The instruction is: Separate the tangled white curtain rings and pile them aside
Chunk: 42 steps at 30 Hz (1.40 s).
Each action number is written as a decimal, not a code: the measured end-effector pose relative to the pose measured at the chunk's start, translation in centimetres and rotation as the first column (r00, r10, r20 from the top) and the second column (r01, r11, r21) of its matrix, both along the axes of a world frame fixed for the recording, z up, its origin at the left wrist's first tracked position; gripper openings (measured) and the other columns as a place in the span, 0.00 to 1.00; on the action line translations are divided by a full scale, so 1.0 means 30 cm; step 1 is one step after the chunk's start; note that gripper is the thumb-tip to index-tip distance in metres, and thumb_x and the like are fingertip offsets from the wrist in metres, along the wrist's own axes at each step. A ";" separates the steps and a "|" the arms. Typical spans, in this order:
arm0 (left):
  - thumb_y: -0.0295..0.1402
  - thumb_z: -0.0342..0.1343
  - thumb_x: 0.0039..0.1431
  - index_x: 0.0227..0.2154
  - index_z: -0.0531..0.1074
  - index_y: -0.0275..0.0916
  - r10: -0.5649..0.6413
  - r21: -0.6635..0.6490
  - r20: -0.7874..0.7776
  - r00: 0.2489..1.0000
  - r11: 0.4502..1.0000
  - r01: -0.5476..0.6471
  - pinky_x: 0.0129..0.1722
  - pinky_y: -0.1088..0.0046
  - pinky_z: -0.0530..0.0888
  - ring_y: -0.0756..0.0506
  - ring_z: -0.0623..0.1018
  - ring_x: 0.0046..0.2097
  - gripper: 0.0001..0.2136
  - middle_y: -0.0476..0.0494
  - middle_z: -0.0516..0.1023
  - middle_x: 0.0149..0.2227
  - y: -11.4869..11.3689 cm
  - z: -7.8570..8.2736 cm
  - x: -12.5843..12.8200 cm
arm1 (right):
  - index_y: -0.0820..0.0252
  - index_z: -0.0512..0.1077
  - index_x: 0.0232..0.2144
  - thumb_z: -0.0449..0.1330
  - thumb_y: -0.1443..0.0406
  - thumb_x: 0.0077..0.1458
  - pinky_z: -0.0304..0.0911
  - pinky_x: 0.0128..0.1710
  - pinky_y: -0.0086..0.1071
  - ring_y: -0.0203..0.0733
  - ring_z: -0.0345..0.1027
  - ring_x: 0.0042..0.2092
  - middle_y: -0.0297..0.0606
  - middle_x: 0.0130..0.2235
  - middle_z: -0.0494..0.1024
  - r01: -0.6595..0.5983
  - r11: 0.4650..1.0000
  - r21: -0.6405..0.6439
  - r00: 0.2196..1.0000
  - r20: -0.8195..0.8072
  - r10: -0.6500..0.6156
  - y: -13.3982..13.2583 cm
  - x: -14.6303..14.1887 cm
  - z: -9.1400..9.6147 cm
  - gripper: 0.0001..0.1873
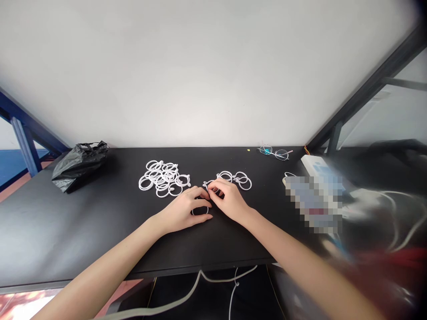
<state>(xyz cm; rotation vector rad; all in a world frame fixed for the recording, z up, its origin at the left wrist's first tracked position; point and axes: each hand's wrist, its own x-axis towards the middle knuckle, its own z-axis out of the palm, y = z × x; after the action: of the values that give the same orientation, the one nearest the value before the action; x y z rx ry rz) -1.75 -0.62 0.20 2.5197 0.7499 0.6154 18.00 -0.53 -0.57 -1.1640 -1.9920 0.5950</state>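
Ring (208, 210) lies flat, opening upward, between the left fingers (202, 203).

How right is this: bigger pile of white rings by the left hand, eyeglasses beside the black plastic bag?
Partly wrong: the head view shows the eyeglasses at the right, far from the black plastic bag. The bigger ring pile is by the left hand.

table (116, 195): passable between bag (80, 164) and ring pile (163, 178)
wall (213, 80): bounds rear
glasses (282, 154): obstruct rear right edge
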 end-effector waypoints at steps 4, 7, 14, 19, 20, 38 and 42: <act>0.34 0.57 0.62 0.40 0.77 0.40 0.011 0.001 -0.009 1.000 1.000 -0.011 0.46 0.64 0.74 0.42 0.74 0.45 0.07 0.40 0.74 0.44 0.006 -0.001 -0.008 | 0.57 0.72 0.31 0.55 0.71 0.59 0.69 0.34 0.33 0.40 0.70 0.37 0.37 0.35 0.75 0.004 1.000 -0.002 1.000 -0.005 -0.004 -0.001 -0.001 0.001 0.07; 0.31 0.53 0.64 0.38 0.76 0.40 0.019 -0.001 -0.009 1.000 1.000 -0.019 0.44 0.66 0.73 0.44 0.74 0.43 0.07 0.41 0.74 0.42 0.012 -0.003 -0.013 | 0.57 0.72 0.31 0.55 0.71 0.58 0.69 0.34 0.33 0.40 0.70 0.36 0.37 0.35 0.74 0.000 1.000 -0.006 1.000 -0.009 0.000 -0.001 -0.001 0.004 0.07; 0.28 0.49 0.66 0.38 0.75 0.39 0.031 -0.005 -0.011 0.999 0.999 -0.031 0.45 0.66 0.72 0.44 0.73 0.43 0.08 0.42 0.74 0.42 0.020 0.001 -0.016 | 0.58 0.71 0.31 0.56 0.72 0.58 0.69 0.34 0.32 0.39 0.70 0.35 0.36 0.35 0.75 0.001 1.000 -0.004 1.000 -0.005 -0.001 -0.002 -0.001 0.005 0.07; 0.18 0.43 0.59 0.41 0.72 0.38 0.039 -0.096 -0.010 0.999 0.995 -0.040 0.49 0.65 0.70 0.44 0.71 0.45 0.15 0.42 0.72 0.43 0.019 0.011 -0.019 | 0.59 0.72 0.31 0.56 0.72 0.58 0.68 0.33 0.31 0.38 0.70 0.34 0.36 0.34 0.75 0.000 1.000 0.014 1.000 -0.003 0.000 -0.001 0.001 -0.002 0.06; 0.17 0.42 0.56 0.40 0.71 0.38 0.047 -0.118 -0.009 0.999 0.992 -0.047 0.49 0.66 0.69 0.44 0.71 0.45 0.17 0.42 0.72 0.43 0.019 0.010 -0.020 | 0.59 0.72 0.32 0.56 0.71 0.58 0.68 0.33 0.31 0.38 0.70 0.34 0.36 0.35 0.75 0.000 1.000 0.016 1.000 -0.003 0.000 -0.001 0.001 -0.004 0.06; 0.21 0.46 0.58 0.33 0.72 0.38 0.159 -0.166 0.099 0.982 0.976 -0.141 0.39 0.71 0.69 0.47 0.72 0.39 0.10 0.44 0.72 0.37 0.024 -0.003 -0.020 | 0.59 0.72 0.32 0.56 0.71 0.58 0.69 0.33 0.32 0.38 0.70 0.34 0.36 0.35 0.75 -0.011 1.000 0.027 0.999 -0.030 0.012 0.001 -0.001 -0.006 0.06; 0.23 0.51 0.58 0.33 0.71 0.38 0.241 -0.239 0.246 0.939 0.954 -0.182 0.36 0.72 0.69 0.48 0.71 0.36 0.06 0.46 0.72 0.35 0.030 0.010 -0.023 | 0.59 0.72 0.32 0.56 0.70 0.58 0.69 0.33 0.32 0.38 0.71 0.34 0.37 0.35 0.75 -0.014 0.999 0.036 0.998 -0.066 0.017 -0.001 -0.004 -0.001 0.06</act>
<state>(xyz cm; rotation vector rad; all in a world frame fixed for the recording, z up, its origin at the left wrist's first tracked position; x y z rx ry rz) -2.45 0.27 0.50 2.1182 0.9369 0.8845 17.88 -0.56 -0.59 -1.0948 -1.9496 0.5961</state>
